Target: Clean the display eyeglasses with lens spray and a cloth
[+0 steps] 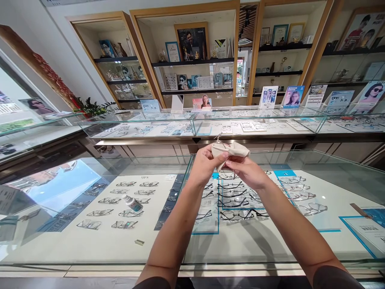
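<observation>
Both hands meet above the glass counter, around a folded cream cloth (pixel 240 149). My left hand (pixel 207 161) is closed, its thumb pressing on the cloth. A thin metal piece of what looks like a pair of eyeglasses (pixel 218 138) sticks up beyond its fingers; the rest is covered by cloth and fingers. My right hand (pixel 247 170) pinches the cloth from the right and below. A small white spray bottle (pixel 132 203) lies tilted on the glass to the left of my forearms.
Under the counter glass (pixel 120 253), several eyeglass frames (pixel 237 215) lie in rows. A small metallic object (pixel 139 242) is near the front left. Another glass showcase (pixel 258 120) runs across behind, with advertising cards (pixel 268 97) on top. Shelves (pixel 192 62) line the wall.
</observation>
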`<state>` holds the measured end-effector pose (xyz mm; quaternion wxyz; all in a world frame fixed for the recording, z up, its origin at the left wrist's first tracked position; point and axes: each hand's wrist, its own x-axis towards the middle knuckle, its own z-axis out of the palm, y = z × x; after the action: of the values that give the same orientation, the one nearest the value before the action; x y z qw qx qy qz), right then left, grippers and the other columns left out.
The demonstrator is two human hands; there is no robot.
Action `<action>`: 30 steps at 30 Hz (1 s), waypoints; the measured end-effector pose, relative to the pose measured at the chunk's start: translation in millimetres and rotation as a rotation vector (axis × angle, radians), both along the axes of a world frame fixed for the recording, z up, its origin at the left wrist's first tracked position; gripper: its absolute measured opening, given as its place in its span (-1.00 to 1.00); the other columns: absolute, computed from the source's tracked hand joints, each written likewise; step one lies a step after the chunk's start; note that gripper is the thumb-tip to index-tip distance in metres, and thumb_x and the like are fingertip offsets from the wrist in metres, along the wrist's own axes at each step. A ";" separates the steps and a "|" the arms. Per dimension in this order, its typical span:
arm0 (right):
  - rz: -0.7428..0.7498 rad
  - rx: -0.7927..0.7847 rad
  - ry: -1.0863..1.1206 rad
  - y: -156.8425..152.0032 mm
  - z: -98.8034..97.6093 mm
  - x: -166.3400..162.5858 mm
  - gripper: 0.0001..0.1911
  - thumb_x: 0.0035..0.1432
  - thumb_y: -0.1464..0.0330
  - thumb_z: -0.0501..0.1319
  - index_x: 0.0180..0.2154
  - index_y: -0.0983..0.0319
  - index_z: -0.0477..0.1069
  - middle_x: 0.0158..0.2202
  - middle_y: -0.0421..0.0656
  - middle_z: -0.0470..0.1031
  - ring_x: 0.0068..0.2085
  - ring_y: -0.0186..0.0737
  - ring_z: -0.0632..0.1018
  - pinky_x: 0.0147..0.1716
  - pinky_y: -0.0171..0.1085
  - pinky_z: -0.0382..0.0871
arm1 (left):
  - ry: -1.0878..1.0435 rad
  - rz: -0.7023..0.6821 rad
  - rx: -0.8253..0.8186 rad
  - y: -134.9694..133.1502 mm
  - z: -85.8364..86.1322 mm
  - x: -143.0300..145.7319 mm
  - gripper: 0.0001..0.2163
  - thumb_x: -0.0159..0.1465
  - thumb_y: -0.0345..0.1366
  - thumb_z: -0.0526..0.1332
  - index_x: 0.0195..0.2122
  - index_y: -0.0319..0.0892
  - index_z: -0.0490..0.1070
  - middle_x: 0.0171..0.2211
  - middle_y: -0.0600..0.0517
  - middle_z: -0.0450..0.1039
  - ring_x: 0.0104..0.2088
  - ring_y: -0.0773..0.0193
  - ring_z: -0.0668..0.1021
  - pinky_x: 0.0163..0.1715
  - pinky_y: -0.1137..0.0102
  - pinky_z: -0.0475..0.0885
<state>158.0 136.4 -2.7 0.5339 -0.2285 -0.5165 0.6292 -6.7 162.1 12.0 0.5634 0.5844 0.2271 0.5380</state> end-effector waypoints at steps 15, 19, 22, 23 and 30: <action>-0.014 0.121 -0.099 -4.7 5.0 8.3 -0.80 0.17 0.15 0.50 -0.23 0.12 0.71 -0.25 -0.13 0.71 -0.10 -0.07 0.66 0.18 0.01 0.46 | 0.085 -0.056 0.086 -6.9 10.3 -7.5 -0.53 0.27 0.19 0.40 -0.21 -0.20 0.64 -0.47 -0.01 0.49 -0.47 0.28 0.47 -0.38 0.34 0.42; -0.037 0.135 -0.090 -3.0 4.1 10.7 -0.79 0.19 0.18 0.49 -0.16 0.10 0.71 -0.24 -0.14 0.71 -0.08 -0.08 0.65 0.17 -0.02 0.45 | 0.120 -0.080 0.159 -8.2 10.9 -10.9 -0.62 0.22 -0.02 0.52 -0.09 -0.18 0.62 -0.41 0.00 0.52 -0.42 0.29 0.50 -0.42 0.40 0.38; -0.085 0.137 -0.067 -1.8 -1.4 6.0 -0.69 0.17 0.20 0.51 -0.04 0.05 0.67 -0.24 -0.19 0.70 -0.11 -0.11 0.63 0.09 -0.06 0.49 | 0.032 0.062 0.184 -9.2 1.7 1.4 -0.66 0.25 -0.02 0.50 -0.20 -0.20 0.58 -0.51 0.07 0.46 -0.51 0.37 0.42 -0.49 0.46 0.28; -0.094 0.142 -0.060 -1.9 -2.7 4.4 -0.69 0.16 0.21 0.52 -0.05 0.04 0.67 -0.25 -0.20 0.69 -0.12 -0.11 0.63 0.08 -0.07 0.49 | 0.000 0.107 0.191 -9.7 -1.6 6.2 -0.65 0.27 0.00 0.48 -0.24 -0.21 0.57 -0.53 0.08 0.44 -0.52 0.39 0.41 -0.49 0.46 0.28; -0.088 0.149 -0.075 -3.4 2.6 8.6 -0.77 0.14 0.18 0.53 -0.17 0.07 0.70 -0.26 -0.17 0.70 -0.11 -0.08 0.64 0.15 -0.01 0.47 | -0.033 0.084 0.166 -4.9 -6.6 9.3 -0.58 0.40 0.12 0.31 -0.22 -0.21 0.60 -0.52 0.05 0.45 -0.49 0.35 0.44 -0.42 0.43 0.35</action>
<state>166.6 133.1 0.0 0.5571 -0.2339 -0.5710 0.5558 2.6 157.2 5.4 0.4936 0.6100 0.1969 0.5877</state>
